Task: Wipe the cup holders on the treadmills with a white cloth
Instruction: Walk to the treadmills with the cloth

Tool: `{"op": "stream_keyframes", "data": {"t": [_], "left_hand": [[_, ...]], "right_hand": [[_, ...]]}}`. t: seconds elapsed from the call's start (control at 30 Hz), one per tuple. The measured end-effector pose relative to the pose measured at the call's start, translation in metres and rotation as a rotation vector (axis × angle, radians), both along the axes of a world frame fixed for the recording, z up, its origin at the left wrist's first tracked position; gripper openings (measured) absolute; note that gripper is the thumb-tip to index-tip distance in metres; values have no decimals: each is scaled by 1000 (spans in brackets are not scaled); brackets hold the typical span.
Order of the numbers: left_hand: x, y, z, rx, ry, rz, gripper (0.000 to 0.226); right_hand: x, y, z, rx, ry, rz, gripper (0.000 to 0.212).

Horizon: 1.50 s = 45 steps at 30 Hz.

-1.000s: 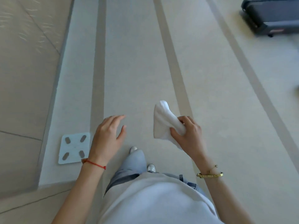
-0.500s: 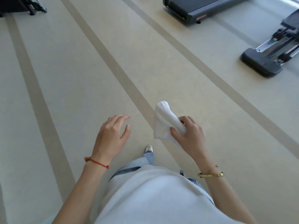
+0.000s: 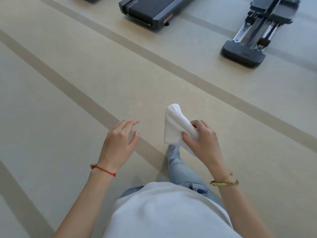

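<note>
From where I watch, the pale beige floor [image 3: 85, 83] with its darker tan stripes runs wide and bare from 9 o'clock across the middle of the view, giving plenty of room ahead. The nearest edges are at the top: the dark grey rear end of a treadmill deck [image 3: 147, 12] at 12 o'clock, and the black foot and silver rails of a second machine [image 3: 245, 54] at 1 o'clock, both well apart from my hands.

My right hand [image 3: 204, 141] is clenched around the folded white terry cloth [image 3: 175, 124], thumb under and fingers over its lower end. The cloth sticks out of that hand toward 11 o'clock, its rounded tip free in the air above the floor. It looks clean, soft and bunched into a thick roll.

My left hand [image 3: 120, 141] hangs at 9 o'clock of the cloth, near it but not touching, fingers loosely spread and holding nothing.
</note>
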<state>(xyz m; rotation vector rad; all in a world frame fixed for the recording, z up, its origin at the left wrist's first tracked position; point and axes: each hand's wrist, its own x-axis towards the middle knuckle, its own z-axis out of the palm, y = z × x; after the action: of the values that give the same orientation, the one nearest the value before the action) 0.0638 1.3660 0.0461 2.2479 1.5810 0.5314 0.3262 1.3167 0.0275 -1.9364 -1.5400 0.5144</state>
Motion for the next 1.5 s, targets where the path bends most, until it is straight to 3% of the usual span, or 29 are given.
{"op": "stream_keyframes", "data": {"t": [0.57,0.93,1.2,1.5], "left_hand": [[208,381,16,32,-78,-54,41],[330,624,-7,43,-75,-141,37],[430,822,18,56,-101,-156,38],[548,994,19,50,-57,-225,43]], "right_hand": [[209,358,17,40,-13,-108,18],[322,580,-8,38,-2,-177,23],[415,770,16,78,-7,-188,22],[526,933,12,63,2,-251,22]]}}
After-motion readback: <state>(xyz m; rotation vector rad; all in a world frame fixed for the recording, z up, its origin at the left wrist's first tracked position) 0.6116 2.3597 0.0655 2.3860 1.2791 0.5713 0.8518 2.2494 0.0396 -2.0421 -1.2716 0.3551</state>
